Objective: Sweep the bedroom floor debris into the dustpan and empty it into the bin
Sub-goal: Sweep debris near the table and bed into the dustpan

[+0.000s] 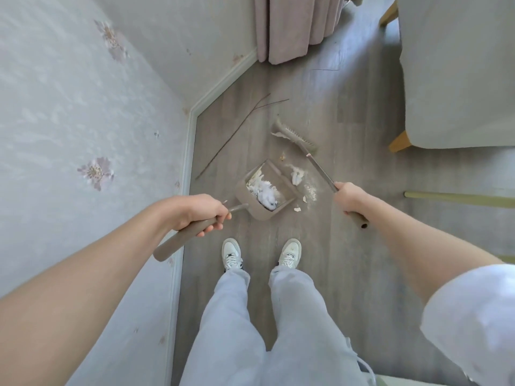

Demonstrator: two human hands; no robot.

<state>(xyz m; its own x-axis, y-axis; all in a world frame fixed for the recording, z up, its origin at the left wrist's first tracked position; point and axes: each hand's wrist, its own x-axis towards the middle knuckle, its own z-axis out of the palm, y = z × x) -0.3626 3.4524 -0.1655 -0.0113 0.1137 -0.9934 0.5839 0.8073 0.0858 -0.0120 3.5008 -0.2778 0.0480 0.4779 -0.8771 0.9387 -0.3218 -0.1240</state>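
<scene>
Here, a person stands in pale trousers (250, 330) and white shoes (232, 253) on a grey wood-look floor (348, 246), both bare forearms reaching forward. The left hand (200, 211) has its fingers curled round the taupe handle (184, 236) of the dustpan (263, 190); the handle's butt end sticks out behind the fist toward the wall (83, 135), and its thinner shaft runs ahead of the knuckles to the pan. The right hand (349, 197) grips the broom's stick (320, 171), thumb side forward, with the stick's hollow end showing below the fist and the shaft angling away to the broom head (295, 135).

The pan sits on the floor just ahead of the shoes, its mouth turned toward the right, white fluff and scraps (266, 195) heaped inside. Just beside its lip lie loose debris (299, 176): a white wad, pale dust and small crumbs. The broom head rests beyond that debris, bristles toward the pan, a torn paper shred at its far end.

A thin twig (237, 132) lies between the pan and the skirting (192, 151), which bounds the floor on the left. A grey bed (459, 79) on wooden legs closes the right side. Between them a strip of floor runs to the pink curtain (292, 26) at the far end.
</scene>
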